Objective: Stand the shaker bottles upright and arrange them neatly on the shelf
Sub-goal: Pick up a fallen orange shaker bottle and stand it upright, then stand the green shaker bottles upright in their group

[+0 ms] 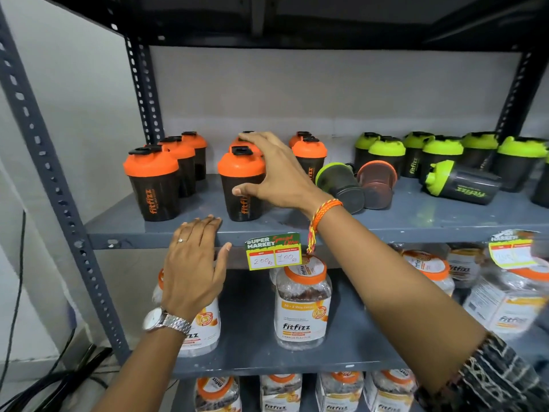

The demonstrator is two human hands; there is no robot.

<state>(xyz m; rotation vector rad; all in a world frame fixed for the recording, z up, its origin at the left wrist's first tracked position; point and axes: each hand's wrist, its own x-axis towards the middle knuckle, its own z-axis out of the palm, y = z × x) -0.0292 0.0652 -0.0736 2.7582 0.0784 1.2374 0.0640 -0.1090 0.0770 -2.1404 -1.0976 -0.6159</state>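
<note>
Black shaker bottles with orange lids (153,182) stand upright on the left of the grey shelf (416,221). My right hand (273,171) is spread open over the front middle orange-lidded bottle (241,185), fingers touching the lid behind it, thumb beside its body. My left hand (193,263) rests open with its fingertips on the shelf's front edge. A green-lidded bottle (338,182) and an orange-lidded one (376,182) lie on their sides in the middle. Another green-lidded bottle (460,185) lies on its side at the right. Green-lidded bottles (386,153) stand upright behind.
A price tag (273,254) hangs from the shelf's front edge. Clear jars with orange lids (303,304) fill the shelves below. The rack's perforated upright (59,188) runs down the left, with cables on the floor beside it.
</note>
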